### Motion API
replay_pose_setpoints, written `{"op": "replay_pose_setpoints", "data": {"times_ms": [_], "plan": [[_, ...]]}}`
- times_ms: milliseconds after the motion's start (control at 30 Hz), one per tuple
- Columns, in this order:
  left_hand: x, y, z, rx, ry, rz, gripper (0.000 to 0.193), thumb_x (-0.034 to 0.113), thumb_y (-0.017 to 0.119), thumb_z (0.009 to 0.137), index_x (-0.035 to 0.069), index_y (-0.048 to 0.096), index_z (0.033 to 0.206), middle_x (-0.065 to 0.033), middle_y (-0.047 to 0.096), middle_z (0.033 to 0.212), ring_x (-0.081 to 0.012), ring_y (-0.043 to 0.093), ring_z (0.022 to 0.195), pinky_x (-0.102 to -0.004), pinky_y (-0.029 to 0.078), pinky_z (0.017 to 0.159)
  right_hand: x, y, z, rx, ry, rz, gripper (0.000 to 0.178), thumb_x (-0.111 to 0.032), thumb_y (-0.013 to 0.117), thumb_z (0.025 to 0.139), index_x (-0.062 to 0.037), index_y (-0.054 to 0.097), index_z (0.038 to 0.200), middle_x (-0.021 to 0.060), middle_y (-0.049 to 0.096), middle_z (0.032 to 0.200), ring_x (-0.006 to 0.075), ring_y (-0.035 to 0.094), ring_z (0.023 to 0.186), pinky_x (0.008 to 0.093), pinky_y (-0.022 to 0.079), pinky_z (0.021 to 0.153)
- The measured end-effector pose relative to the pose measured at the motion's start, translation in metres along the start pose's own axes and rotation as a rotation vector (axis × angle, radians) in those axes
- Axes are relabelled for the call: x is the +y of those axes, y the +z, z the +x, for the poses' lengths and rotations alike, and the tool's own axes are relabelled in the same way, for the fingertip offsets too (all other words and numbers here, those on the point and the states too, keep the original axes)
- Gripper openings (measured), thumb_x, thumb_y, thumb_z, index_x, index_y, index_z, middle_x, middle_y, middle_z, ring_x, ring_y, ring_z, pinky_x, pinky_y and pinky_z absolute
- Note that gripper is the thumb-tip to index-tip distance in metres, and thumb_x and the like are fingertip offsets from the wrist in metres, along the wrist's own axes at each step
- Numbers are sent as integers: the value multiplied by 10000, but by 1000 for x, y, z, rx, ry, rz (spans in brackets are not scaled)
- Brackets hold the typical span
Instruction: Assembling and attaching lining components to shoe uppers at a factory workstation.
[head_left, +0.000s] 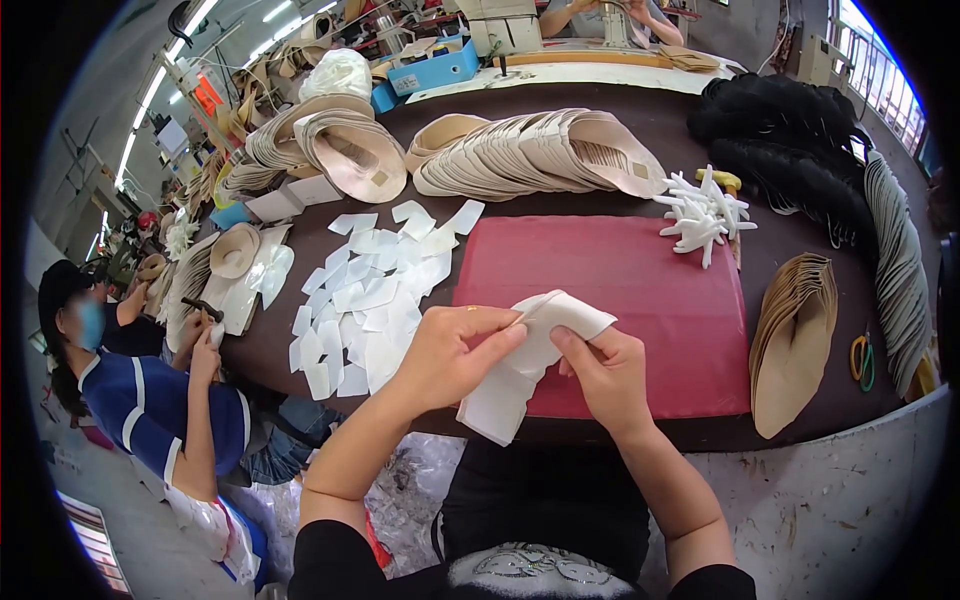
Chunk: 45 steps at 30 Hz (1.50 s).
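The dark surface [620, 105] carries a red mat [640, 290] at its near edge. Rows of beige insoles [540, 155] lie along the far side, black pieces [790, 140] at the far right corner, and scattered white cut pieces [370, 290] left of the mat. Over the mat's near left corner, both hands pinch a stack of white pieces [520, 365]: left hand [450, 355] and right hand [605, 375] grip its upper end. Its long axis runs from the near edge up and rightward.

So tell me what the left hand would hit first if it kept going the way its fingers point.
The left hand points right, at the white piece it pinches; beyond that, likely the right hand, though depth is unclear.
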<state>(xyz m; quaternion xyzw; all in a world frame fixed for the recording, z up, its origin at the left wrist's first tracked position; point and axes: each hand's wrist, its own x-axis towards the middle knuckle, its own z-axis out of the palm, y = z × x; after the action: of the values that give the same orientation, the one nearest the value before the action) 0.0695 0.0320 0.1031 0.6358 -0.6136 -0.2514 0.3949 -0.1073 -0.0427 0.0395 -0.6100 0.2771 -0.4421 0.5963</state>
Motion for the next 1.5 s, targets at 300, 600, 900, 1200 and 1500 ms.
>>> {"op": "replay_pose_setpoints", "data": {"times_ms": [300, 600, 900, 1200, 1500], "plan": [[-44, 68, -43, -699, -318, -1387, 584, 413, 396, 1041, -114, 513, 1263, -268, 663, 1088, -367, 690, 922, -388, 560, 778, -29, -21, 40, -72, 131, 682, 151, -96, 616, 945, 29, 699, 961, 55, 660, 830, 84, 540, 650, 189, 457, 604], [-36, 110, 19, 95, -144, -1615, 211, 172, 611, 971, 21, 601, 1119, -96, 667, 966, -174, 672, 871, -288, 564, 848, -31, -63, 40, -113, 74, -175, 137, -108, 633, 921, 5, 706, 947, 37, 644, 930, 110, 539, 733, 211, 446, 674], [-31, 120, 18, 276, -307, -1510, 153, 114, 679, 921, 57, 627, 1053, -73, 669, 939, -153, 676, 878, -280, 589, 838, -30, -62, 38, -66, -63, -308, 186, -136, 605, 934, 10, 712, 976, 41, 618, 955, 110, 527, 821, 228, 430, 715], [-39, 47, 32, 1065, 522, -145, 134, 87, 706, 847, 95, 643, 965, -41, 617, 1029, -169, 609, 901, -292, 520, 760, -40, -148, 80, 456, -313, -458, 201, -124, 593, 944, -34, 695, 1092, 23, 669, 963, 131, 569, 784, 240, 451, 735], [-58, 100, -52, 328, 871, 530, 231, 18, 717, 687, 160, 734, 869, 14, 566, 999, -174, 534, 823, -310, 475, 734, 39, -191, 127, -90, -884, -1981, 86, -91, 609, 811, -88, 622, 896, 46, 579, 951, 224, 538, 879, 321, 450, 801]]}}
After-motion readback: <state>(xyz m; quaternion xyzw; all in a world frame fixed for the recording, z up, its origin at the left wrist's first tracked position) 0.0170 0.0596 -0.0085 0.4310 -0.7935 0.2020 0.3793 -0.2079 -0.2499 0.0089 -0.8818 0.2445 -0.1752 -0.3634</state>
